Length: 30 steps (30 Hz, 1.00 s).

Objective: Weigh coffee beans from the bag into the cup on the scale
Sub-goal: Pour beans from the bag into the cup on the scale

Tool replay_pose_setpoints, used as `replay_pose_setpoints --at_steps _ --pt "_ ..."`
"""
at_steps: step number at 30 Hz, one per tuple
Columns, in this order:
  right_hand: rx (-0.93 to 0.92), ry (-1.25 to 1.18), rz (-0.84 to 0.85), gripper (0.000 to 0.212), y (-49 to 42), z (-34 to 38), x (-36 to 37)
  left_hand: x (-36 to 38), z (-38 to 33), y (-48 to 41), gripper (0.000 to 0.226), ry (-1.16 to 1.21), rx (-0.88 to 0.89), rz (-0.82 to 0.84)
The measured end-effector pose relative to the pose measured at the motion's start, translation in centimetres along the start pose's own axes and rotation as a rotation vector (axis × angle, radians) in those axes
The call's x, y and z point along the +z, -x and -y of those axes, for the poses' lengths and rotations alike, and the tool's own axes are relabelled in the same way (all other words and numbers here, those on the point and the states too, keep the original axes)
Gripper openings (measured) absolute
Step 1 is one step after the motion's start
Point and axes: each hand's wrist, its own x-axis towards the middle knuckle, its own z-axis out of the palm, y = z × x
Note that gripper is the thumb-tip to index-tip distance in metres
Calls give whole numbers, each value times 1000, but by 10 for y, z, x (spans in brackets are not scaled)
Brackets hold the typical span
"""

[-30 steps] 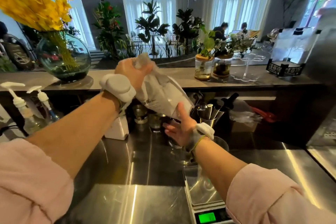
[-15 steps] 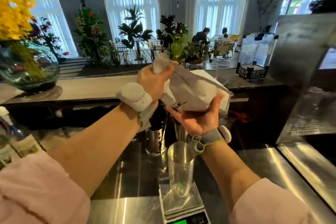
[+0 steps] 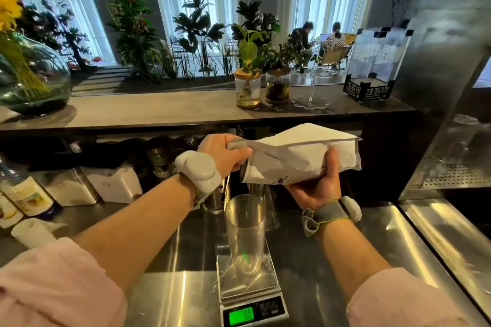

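Note:
A white coffee bag (image 3: 297, 156) lies almost level in the air above the counter. My left hand (image 3: 225, 152) pinches its folded mouth end at the left. My right hand (image 3: 316, 186) cups the bag's body from below, thumb up its side. Directly under the bag's mouth a tall clear cup (image 3: 245, 233) stands upright on a small steel scale (image 3: 249, 289). The scale's green display (image 3: 241, 316) is lit. No beans show in the cup.
White containers (image 3: 111, 186) and labelled bottles (image 3: 24, 199) stand at the left of the steel counter. Metal tools and cups (image 3: 212, 202) crowd just behind the cup. A steel machine (image 3: 451, 114) rises at the right. Plant jars (image 3: 248, 87) sit on the upper ledge.
The bag has swung from hanging mouth-down to lying nearly level and lower, over the cup. My right hand moved from under its tip to cupping its body. The view shifted left.

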Motion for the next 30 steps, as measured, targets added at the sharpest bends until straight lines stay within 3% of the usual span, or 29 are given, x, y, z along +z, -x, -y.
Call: replay_pose_setpoints --at_steps 3,7,13,17,29,30 --pt "-8 59 -42 91 -3 2 -14 8 12 1 10 -40 -4 19" --pt "-50 129 -55 112 1 0 -20 15 24 6 8 -23 -32 44" --pt "-130 224 -68 106 6 -1 -25 24 41 14 17 -35 -74 25" --pt "-149 248 -78 77 7 -1 -30 28 50 19 15 -71 -83 12" --pt "-191 367 -59 79 8 1 -24 28 59 22 29 -69 -35 -10" --pt "-194 369 -55 87 9 2 -23 28 59 22 31 -66 -33 -14"
